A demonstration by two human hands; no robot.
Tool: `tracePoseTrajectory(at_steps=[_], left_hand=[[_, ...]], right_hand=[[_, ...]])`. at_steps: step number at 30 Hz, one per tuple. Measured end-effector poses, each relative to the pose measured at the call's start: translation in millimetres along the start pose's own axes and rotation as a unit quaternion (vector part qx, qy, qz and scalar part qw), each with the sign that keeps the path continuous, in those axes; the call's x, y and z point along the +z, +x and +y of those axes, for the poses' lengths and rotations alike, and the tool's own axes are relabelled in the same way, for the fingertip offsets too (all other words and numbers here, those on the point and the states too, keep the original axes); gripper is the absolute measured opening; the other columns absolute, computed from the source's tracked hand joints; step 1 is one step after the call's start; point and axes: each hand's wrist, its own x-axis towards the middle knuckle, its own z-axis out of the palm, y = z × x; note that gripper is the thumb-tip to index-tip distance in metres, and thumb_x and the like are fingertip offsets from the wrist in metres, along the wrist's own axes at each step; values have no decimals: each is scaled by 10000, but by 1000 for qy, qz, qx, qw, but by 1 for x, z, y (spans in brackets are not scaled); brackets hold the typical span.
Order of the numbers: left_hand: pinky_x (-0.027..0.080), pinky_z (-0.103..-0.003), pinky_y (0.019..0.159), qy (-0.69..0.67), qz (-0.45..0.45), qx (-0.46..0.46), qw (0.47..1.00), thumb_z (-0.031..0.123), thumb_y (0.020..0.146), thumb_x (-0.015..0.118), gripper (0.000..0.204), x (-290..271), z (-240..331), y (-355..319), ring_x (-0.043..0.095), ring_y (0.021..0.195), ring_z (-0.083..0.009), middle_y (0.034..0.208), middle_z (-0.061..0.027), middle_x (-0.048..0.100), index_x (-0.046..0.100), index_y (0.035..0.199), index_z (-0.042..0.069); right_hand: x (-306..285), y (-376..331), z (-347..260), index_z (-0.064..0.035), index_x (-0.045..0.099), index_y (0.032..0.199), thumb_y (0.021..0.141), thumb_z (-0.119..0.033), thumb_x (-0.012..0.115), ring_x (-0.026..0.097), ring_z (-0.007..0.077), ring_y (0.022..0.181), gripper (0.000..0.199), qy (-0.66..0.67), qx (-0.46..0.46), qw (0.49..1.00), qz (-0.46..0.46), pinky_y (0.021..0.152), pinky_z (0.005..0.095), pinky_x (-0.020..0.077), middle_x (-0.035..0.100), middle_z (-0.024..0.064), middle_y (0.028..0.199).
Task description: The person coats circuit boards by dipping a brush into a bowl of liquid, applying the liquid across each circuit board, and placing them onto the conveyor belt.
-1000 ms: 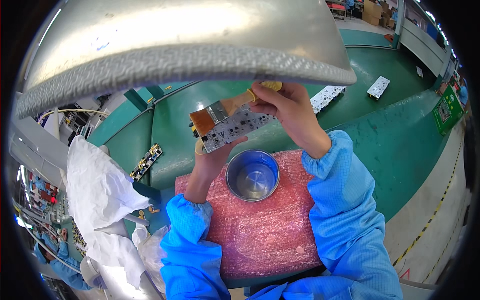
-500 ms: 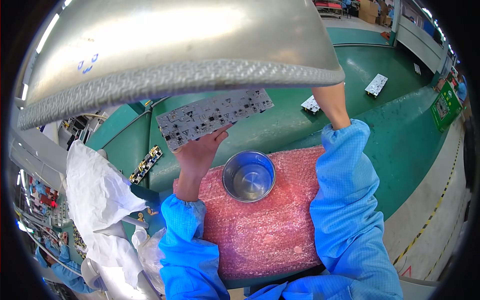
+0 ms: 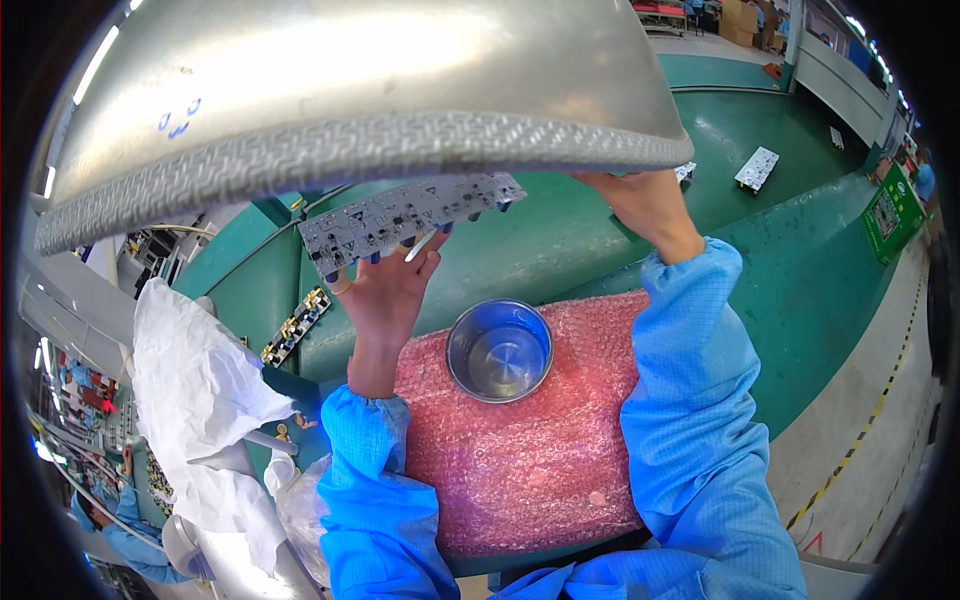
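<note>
one long white circuit board (image 3: 410,215) grasped in my left hand (image 3: 385,290); right hand (image 3: 640,205) grip cannot be told, fingers hidden. one steel bowl (image 3: 499,350) on pink bubble wrap (image 3: 520,460); green rectangular sign (image 3: 885,215) far right.

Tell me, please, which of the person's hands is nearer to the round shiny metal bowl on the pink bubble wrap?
Left. The left hand, holding a long grey circuit board, is just up-left of the round shiny metal bowl. The right hand reaches farther away, up-right under the big metal shade.

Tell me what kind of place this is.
Most likely an electronics assembly floor. The left hand holds a long circuit board, more boards lie on the green workbench, and pink bubble wrap pads the spot under a small metal bowl.
</note>
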Motion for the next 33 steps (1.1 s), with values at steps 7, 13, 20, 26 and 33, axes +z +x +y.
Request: tracePoseTrajectory(at_steps=[7,13,20,26,33], left_hand=[[435,-463,940,20,16,24,999,637,778,592,810,2,4,-2,245,1333,-492,1441,-228,292,391,1380,135],[436,-460,934,43,-3,5,999,608,788,595,799,3,-7,-2,248,1329,-506,1453,-245,251,381,1381,118],[439,-416,928,47,23,16,999,641,823,521,773,1,1,-2,373,1260,-504,1387,-193,419,398,1370,109],[451,-415,929,89,-7,-1,996,637,834,498,769,4,-13,-1,418,1226,-499,1365,-206,433,387,1379,107],[432,-436,956,109,-25,9,994,644,816,518,800,-8,-1,-1,361,1275,-520,1389,-172,429,373,1393,110]], right_hand=[[1,-1,-5,-36,720,946,776,-31,712,671,179,772,171,-46,31,992,-112,721,283,525,714,102,890],[23,-4,-6,-59,729,919,755,-44,726,679,184,777,165,60,8,998,1,700,289,529,712,100,874],[15,-3,-17,-42,721,898,751,-50,732,682,203,773,147,23,8,994,-107,692,294,533,712,97,883],[31,-6,-15,-47,720,904,741,-46,735,682,209,763,164,-1,-55,998,-38,682,295,533,712,90,857],[20,-6,-29,-55,719,908,733,-48,738,681,230,758,176,41,-53,993,-98,674,303,538,709,92,880]])
